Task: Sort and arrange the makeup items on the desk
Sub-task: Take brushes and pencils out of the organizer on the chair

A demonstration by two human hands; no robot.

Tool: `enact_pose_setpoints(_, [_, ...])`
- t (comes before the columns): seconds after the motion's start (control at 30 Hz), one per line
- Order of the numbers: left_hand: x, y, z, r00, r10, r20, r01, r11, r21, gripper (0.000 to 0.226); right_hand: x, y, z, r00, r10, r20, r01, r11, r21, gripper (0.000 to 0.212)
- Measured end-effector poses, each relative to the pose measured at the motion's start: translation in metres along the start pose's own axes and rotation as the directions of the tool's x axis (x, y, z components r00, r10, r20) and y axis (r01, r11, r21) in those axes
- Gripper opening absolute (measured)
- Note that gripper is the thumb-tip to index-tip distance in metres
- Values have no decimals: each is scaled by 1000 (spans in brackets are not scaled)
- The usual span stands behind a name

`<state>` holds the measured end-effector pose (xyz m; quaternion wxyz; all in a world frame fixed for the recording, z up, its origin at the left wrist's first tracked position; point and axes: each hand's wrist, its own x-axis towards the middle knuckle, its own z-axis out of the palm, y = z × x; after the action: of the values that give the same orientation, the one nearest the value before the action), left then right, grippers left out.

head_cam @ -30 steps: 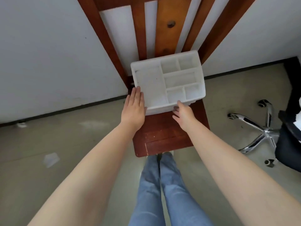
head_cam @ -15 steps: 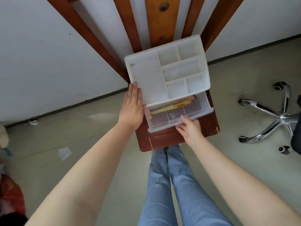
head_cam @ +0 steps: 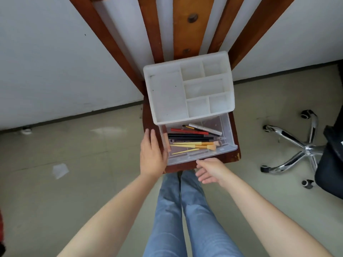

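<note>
A white plastic organiser box [head_cam: 187, 89] with an open top of six divided compartments stands on a dark red-brown wooden chair seat [head_cam: 235, 154]; nothing shows in any of those compartments. Beneath them a clear plastic drawer [head_cam: 196, 156] is pulled out toward the person and holds the makeup items lying lengthwise: a silver tube [head_cam: 205, 129] at the back, a red pencil [head_cam: 189, 131], several black pencils [head_cam: 189, 137], and yellow-handled makeup brushes [head_cam: 193, 145] nearest the front. The left hand [head_cam: 153, 154] lies flat with straight fingers against the drawer's left side, grasping nothing. The right hand [head_cam: 209, 170] hangs just in front of the drawer's front edge, fingers loosely spread and released, apart from the drawer. The back part of the drawer is hidden under the box, so anything lying there cannot be seen. The chair's wooden back slats [head_cam: 182, 34] run out of the top of the view, and a black office chair [head_cam: 326, 160] with a chrome base is cut off at the right.
</note>
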<state>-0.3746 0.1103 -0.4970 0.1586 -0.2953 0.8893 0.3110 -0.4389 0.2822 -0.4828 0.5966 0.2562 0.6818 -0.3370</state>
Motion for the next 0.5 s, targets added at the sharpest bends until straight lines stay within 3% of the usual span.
enact_pose_setpoints(0.07, [-20,-1,18,969,-220,109,233,965,-123,67,4,-6,-4,946,-299,-123,229,887,-401,29])
enact_pose_setpoints(0.1, [-24,-2,25,955,-268,130,286,947,-145,63,8,-11,-6,878,-458,-140,299,752,-587,32])
enact_pose_setpoints(0.17, [-24,-2,33,948,-288,133,309,933,-182,46,20,-26,-11,746,-657,-107,329,504,-799,44])
enact_pose_setpoints(0.2, [-21,-1,35,951,-281,131,301,937,-178,34,28,-33,-13,722,-687,-82,303,420,-856,51])
enact_pose_setpoints(0.27, [-15,1,35,955,-268,127,284,950,-126,16,44,-46,-12,738,-673,-49,216,304,-928,60])
enact_pose_setpoints(0.5, [-12,5,32,962,-241,131,249,967,-52,14,57,-65,4,731,-679,70,138,47,-989,60])
